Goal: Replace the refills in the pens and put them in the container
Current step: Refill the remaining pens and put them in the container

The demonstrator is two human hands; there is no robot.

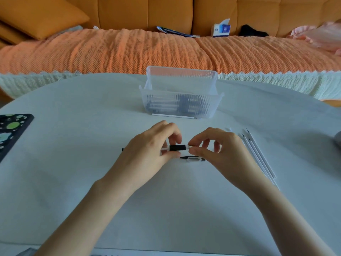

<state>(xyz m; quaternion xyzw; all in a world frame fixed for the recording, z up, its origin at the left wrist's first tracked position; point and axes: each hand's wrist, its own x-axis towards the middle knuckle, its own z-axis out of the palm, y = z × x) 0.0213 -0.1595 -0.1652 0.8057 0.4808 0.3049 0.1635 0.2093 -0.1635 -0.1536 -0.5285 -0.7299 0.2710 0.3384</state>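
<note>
One pen (177, 147) is pinched at either end by the left hand (147, 150) and the right hand (217, 150), in front of the container (145, 92), in which several finished pens (177, 106) are already laid. Unused refills (258, 156) are seen to its right, so the task is judged unfinished.

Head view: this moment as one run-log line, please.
left hand: grips pen | right hand: pinches pen end | refills: right of hands | container: pens inside
</note>
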